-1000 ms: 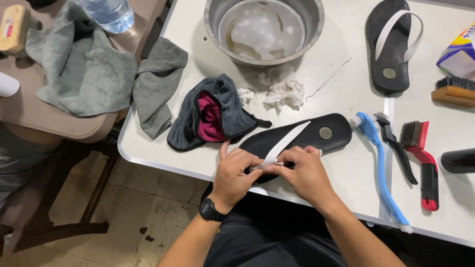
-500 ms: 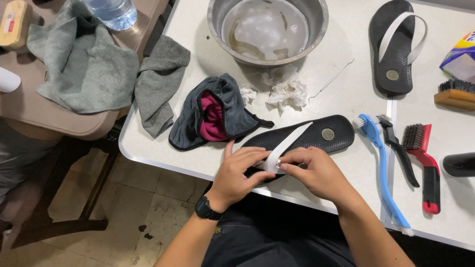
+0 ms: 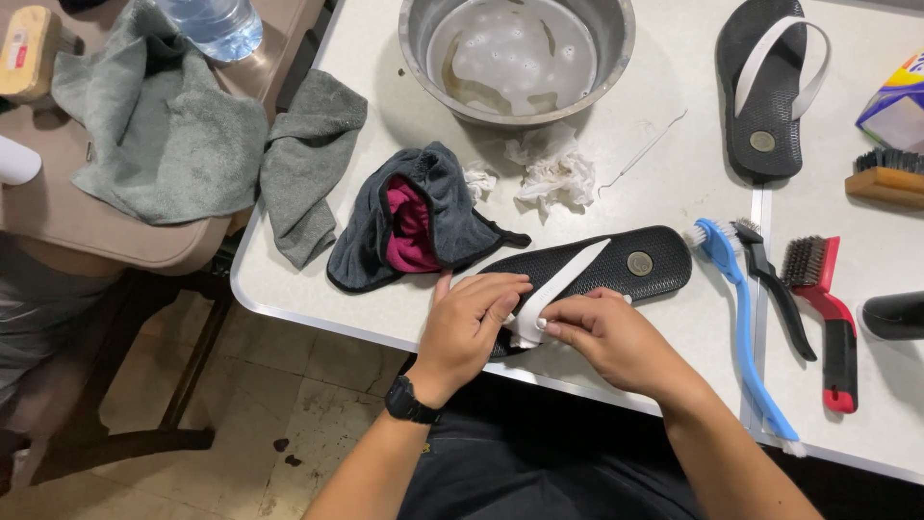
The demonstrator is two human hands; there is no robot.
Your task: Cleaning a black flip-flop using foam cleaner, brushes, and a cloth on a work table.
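There is one camera, worn on the person's head. It looks almost straight down from above at the white surface (image 3: 462, 299). It is close enough to show both forearms. The metal bowl (image 3: 517, 58) sits at the top edge, and the floor shows below and left of the bowl.

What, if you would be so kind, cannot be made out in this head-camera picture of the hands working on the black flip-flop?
- Black flip-flop, head view: its near end lies hidden under the left hand and right hand.
- White strap: the hands cover where it joins the sole, and each hand's grip on it.
- Water bottle: cut off by the top edge.
- Black object: cut off by the right edge; its kind is unclear.
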